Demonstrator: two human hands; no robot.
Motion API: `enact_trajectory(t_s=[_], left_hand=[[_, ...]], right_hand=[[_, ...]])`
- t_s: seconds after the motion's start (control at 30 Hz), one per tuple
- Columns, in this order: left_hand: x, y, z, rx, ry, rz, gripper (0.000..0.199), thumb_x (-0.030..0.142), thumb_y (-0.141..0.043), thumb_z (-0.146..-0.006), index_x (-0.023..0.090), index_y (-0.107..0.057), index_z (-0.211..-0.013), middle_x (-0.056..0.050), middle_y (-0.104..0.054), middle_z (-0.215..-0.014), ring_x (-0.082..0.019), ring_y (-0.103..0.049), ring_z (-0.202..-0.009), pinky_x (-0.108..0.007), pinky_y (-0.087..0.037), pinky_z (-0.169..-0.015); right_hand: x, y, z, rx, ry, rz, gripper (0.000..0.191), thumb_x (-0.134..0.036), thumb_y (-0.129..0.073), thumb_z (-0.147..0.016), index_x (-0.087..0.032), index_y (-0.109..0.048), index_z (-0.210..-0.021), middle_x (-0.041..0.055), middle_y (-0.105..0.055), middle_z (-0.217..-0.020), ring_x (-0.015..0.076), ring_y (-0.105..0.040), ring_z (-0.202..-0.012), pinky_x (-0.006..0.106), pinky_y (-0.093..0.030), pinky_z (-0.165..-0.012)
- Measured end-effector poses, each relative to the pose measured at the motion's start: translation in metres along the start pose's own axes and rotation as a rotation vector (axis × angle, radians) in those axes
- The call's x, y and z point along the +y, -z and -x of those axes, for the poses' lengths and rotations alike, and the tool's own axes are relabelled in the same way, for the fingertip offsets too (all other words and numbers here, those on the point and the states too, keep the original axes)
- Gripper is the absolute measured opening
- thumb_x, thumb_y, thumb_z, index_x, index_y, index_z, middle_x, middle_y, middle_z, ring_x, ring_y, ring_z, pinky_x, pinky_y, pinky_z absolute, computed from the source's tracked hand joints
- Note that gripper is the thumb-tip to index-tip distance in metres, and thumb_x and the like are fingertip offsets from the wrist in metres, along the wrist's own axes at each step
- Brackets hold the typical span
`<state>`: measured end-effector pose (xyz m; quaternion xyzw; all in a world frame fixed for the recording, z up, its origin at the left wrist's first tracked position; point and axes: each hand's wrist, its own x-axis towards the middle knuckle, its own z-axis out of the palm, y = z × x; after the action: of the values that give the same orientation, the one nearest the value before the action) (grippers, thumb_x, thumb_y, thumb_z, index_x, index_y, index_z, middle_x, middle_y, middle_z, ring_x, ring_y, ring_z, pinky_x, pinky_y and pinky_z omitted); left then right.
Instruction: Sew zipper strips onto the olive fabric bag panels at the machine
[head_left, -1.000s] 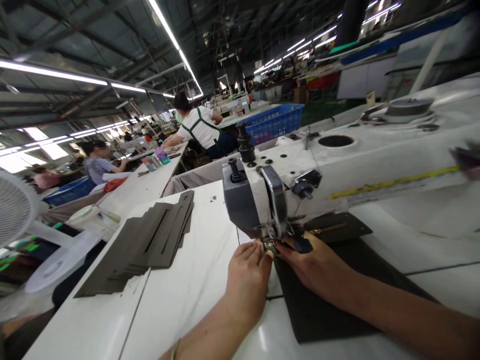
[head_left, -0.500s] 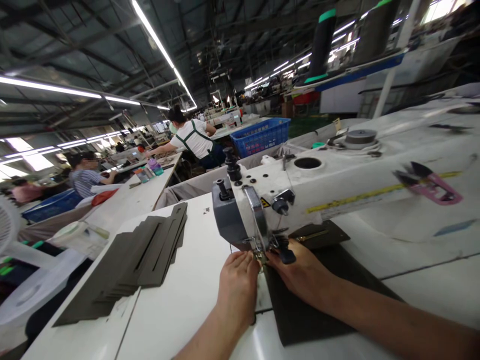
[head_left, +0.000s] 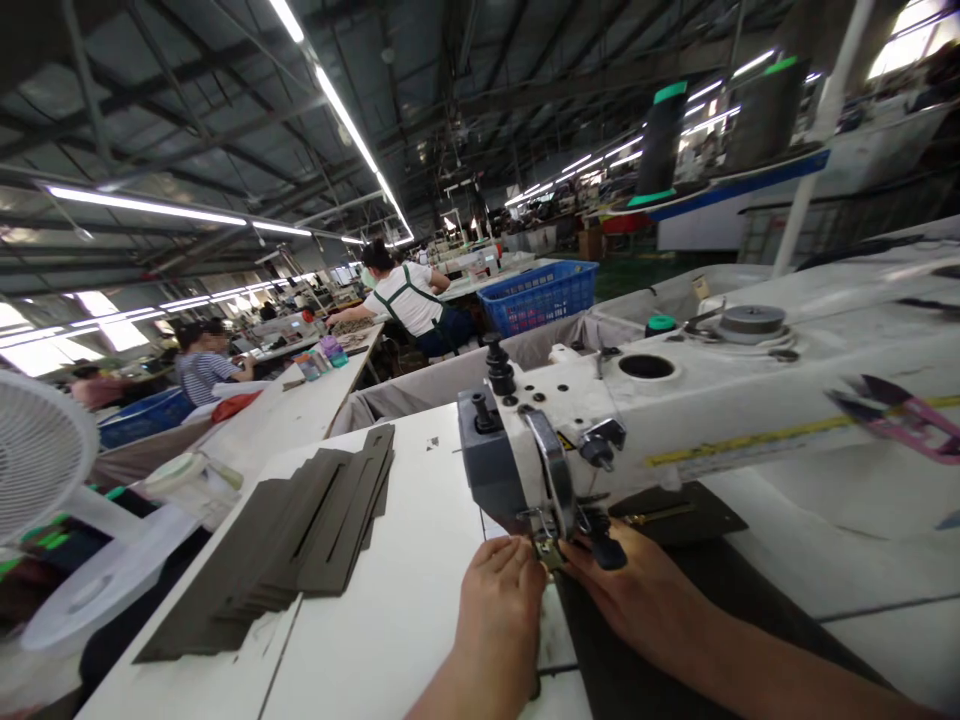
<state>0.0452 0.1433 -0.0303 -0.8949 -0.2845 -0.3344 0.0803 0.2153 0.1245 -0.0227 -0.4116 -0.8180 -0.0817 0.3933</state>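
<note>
Dark grey-brown material, a flat panel (head_left: 589, 650), lies under the right hand (head_left: 637, 590) and reaches toward the needle area of the sewing machine (head_left: 566, 430), between the two hands. The right hand rests flat-fingered on it, its fingertips just beside the metal presser foot (head_left: 550, 550); whether they also pinch the edge, I cannot tell. The left hand (head_left: 502, 595) is bunched, fingers curled together, on the other side of the foot; what it grips is hidden.

For good work here, I judge, both hands should guide lightly and not pull, with the panel flat and its edge straight to the foot. Fingertips are very near the needle area, so they should remain beside it. Left of the hands, a stack of similar panels (head_left: 300, 540) lies on the table (head_left: 405, 620), well apart.
</note>
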Motion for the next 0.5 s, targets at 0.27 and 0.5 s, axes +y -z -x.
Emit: enact_trajectory(t_s=[0.27, 0.5], left_hand=[[0.004, -0.001, 0.001, 0.027, 0.097, 0.054, 0.015, 0.008, -0.041, -0.079, 0.018, -0.051, -0.076, -0.006, -0.064, -0.073, -0.020, -0.064, -0.069, -0.036, -0.051, -0.070], [0.006, 0.012, 0.004, -0.022, 0.377, -0.020, 0.024, 0.008, -0.037, -0.082, 0.017, -0.056, -0.091, -0.008, -0.062, -0.085, -0.021, -0.059, -0.079, -0.036, -0.050, -0.070]], right_hand=[[0.003, -0.012, 0.008, 0.027, -0.022, 0.081, 0.033, -0.012, -0.033, -0.088, -0.018, -0.065, -0.089, 0.0073, -0.068, -0.083, 0.0188, -0.063, -0.078, 0.033, -0.050, -0.078], [0.018, -0.022, 0.040, -0.075, -0.084, 0.346, 0.046, -0.045, -0.053, -0.082, -0.007, -0.060, -0.106, 0.0211, -0.062, -0.109, 0.0322, -0.055, -0.106, 0.052, -0.039, -0.093]])
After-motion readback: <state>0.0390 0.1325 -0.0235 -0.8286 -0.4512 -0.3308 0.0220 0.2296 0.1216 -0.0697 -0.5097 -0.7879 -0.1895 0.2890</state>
